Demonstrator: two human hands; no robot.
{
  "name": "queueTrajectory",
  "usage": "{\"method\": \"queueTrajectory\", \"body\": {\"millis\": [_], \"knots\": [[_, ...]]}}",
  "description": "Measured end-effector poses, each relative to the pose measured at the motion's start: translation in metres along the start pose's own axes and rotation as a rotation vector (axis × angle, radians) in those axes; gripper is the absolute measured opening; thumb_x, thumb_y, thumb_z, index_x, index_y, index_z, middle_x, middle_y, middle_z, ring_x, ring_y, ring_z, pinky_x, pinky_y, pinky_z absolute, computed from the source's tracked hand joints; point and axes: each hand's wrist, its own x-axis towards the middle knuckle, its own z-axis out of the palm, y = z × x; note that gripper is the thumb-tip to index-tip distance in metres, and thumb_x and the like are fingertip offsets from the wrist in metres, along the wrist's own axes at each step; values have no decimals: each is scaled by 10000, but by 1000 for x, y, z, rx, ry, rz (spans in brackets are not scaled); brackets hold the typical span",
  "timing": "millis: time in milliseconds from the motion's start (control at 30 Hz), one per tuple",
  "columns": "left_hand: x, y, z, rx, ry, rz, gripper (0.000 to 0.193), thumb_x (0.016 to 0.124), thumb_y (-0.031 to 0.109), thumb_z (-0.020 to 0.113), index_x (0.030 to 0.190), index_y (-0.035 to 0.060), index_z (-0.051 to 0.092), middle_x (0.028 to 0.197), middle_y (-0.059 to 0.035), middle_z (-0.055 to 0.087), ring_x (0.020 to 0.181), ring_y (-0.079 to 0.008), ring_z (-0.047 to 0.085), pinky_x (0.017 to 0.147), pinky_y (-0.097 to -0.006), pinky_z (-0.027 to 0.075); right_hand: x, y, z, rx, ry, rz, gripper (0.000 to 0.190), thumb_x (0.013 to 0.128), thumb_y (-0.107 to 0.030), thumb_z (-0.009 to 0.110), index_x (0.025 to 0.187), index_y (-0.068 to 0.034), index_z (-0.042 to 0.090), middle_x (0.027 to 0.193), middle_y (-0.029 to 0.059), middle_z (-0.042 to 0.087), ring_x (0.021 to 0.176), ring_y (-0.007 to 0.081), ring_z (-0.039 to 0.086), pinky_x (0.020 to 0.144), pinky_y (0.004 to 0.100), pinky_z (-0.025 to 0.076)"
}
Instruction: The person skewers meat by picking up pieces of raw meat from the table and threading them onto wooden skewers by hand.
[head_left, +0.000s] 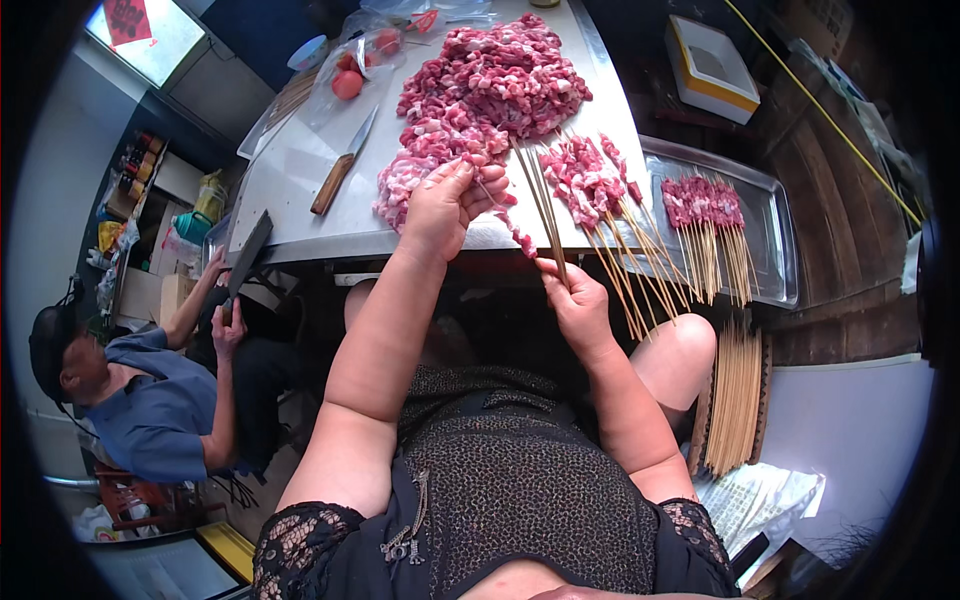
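Note:
My left hand (454, 202) holds a small piece of meat at the tip of a skewer, beside the heap of diced raw meat (502, 75) on the white table (300, 165). Several pieces are threaded on that skewer (517, 229). Its lower end is in my right hand (576, 304), which also grips several bare skewers (541, 199). Loaded meat skewers (585, 176) lie at the table's right edge, their bare ends over the side. More loaded skewers (703, 202) rest in a metal tray (780, 225). Left of the heap lies a wooden-handled knife (334, 184).
At the left, a seated person (157, 397) in a blue shirt holds a cleaver (249, 251) near the table's corner. Tomatoes (347, 85) sit in a plastic bag. A container of bare skewers (731, 405) stands at the right, below a white foam box (712, 67).

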Motion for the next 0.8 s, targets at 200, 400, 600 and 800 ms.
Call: {"method": "queueTrajectory", "body": {"millis": [200, 400, 600, 800], "knots": [[-3, -11, 3, -249, 50, -20, 218, 973, 145, 385, 1068, -10, 505, 1004, -195, 626, 933, -300, 636, 835, -426, 531, -3, 9, 5, 5, 2, -9, 233, 896, -76, 566, 1113, -17, 627, 692, -61, 522, 584, 9, 432, 530, 163, 362], [-2, -15, -2, -251, -66, -20, 213, 971, 138, 387, 1068, 0, 518, 1068, -230, 605, 1012, -331, 605, 915, -486, 485, -5, 6, 5, 51, 4, -8, 219, 884, -62, 570, 1087, -11, 637, 686, -60, 533, 606, 3, 443, 545, 167, 378], [-7, -11, 5, -133, -113, 22, 227, 982, 139, 352, 1071, 3, 511, 1112, -231, 588, 1041, -329, 591, 915, -467, 488, -6, 4, 6, 144, -26, 36, 234, 896, -75, 561, 1111, -9, 624, 693, -60, 524, 589, 10, 442, 534, 168, 380], [-14, -13, 6, -171, -147, -23, 213, 974, 117, 359, 1087, -4, 493, 1142, -232, 572, 1058, -325, 584, 918, -440, 490, -7, 2, 6, 180, -42, 32, 236, 909, -71, 551, 1128, 2, 598, 717, -49, 509, 599, 22, 440, 543, 166, 369]]}}
